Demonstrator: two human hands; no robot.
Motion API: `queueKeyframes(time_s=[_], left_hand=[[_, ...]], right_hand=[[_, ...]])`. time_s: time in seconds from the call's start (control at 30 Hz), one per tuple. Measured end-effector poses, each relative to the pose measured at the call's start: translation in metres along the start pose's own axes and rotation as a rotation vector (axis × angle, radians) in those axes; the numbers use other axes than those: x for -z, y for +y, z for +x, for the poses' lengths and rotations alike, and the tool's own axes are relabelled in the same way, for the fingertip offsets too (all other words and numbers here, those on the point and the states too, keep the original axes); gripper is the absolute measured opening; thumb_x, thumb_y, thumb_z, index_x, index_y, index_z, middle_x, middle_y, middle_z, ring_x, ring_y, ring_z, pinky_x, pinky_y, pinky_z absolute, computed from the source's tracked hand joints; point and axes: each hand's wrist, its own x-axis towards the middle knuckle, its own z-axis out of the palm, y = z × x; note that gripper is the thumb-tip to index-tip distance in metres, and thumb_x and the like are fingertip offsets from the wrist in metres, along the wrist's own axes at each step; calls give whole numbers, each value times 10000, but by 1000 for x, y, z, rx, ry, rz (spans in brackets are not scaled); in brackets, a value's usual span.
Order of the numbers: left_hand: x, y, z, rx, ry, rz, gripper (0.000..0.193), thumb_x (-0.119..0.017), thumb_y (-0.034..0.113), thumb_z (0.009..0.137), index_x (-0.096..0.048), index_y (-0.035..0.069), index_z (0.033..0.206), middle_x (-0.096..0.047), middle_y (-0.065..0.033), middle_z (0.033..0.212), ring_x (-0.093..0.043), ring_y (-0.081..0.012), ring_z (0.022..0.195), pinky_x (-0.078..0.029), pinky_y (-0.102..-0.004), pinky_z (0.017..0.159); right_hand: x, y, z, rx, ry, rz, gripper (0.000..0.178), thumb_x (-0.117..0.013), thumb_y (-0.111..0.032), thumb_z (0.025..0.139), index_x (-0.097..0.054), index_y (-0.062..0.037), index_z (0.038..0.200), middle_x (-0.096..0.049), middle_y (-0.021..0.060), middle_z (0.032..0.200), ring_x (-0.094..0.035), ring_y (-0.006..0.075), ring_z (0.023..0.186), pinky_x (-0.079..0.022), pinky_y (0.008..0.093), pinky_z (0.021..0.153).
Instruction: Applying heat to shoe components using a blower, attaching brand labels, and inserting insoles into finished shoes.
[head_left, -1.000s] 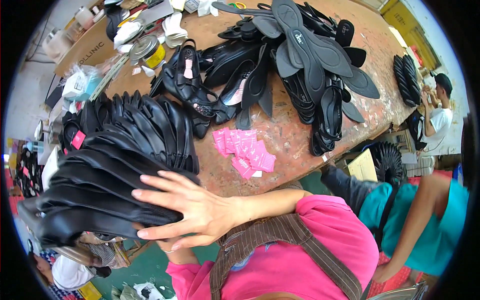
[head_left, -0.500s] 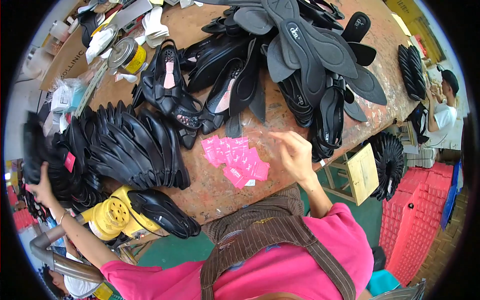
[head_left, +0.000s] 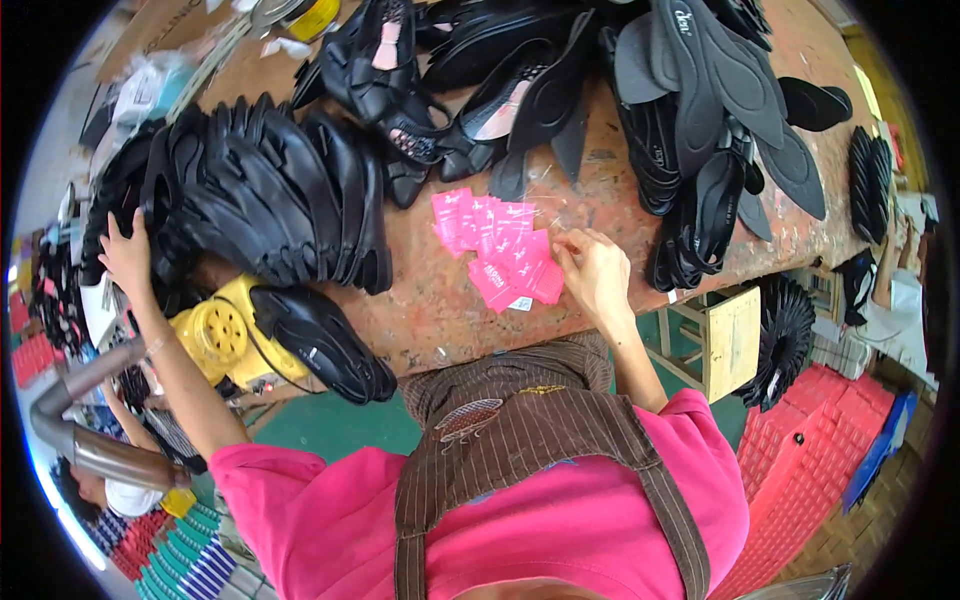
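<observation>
My left hand (head_left: pixel 127 258) reaches far left, fingers spread against the end of a row of black shoes (head_left: pixel 255 205) packed upright side by side. My right hand (head_left: pixel 595 275) is beside the right edge of a fanned pile of pink hang tags (head_left: pixel 497 245). Its thumb and index finger are pinched together; whether something thin is between them is too small to tell. Beyond the tags lie bow-trimmed black shoes (head_left: pixel 388 85) with pink inside. To the right, black insoles (head_left: pixel 705 95) are heaped over more black shoes (head_left: pixel 700 215).
A yellow machine (head_left: pixel 222 335) with a brown pipe (head_left: pixel 120 455) stands at the table's left edge, a single black shoe (head_left: pixel 325 345) beside it. Red stacked boxes (head_left: pixel 800 450) and a wooden stool (head_left: pixel 732 342) are on the right. Other people sit at both sides.
My view has tilted, so the table sits higher. The blurred black shoe by my left hand is now still in the row. My right hand has come closer to the pink tags.
</observation>
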Motion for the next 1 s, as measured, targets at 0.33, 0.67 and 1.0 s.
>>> queueKeyframes(time_s=[0.33, 0.67, 1.0], left_hand=[[131, 67, -390, 451, -17, -1075, 594, -680, 89, 908, -410, -16, 1426, -464, -187, 1425, -447, -271, 1327, -341, -405, 1106], [88, 79, -413, 712, -438, -1550, 422, -577, 17, 953, -514, -23, 1369, -615, -81, 1278, -564, -151, 1135, -412, -289, 1012], [125, 103, -440, 670, -261, -1552, 379, -520, -85, 924, -555, -88, 1301, -642, -114, 1238, -587, -167, 1125, -415, -282, 1011]], right_hand=[[-44, -11, 53, -447, -39, 818, 301, -684, -294, 929, -704, 6, 953, -603, 8, 648, -551, 71, 497, -429, 227, 446], [-49, -34, 66, -101, 143, 1169, 177, -690, -172, 932, -696, 5, 940, -706, 82, 857, -648, 113, 666, -524, 237, 599], [-4, -59, 66, 325, 309, 933, 152, -645, -72, 951, -634, 38, 1055, -722, 125, 866, -674, 111, 709, -514, 198, 638]])
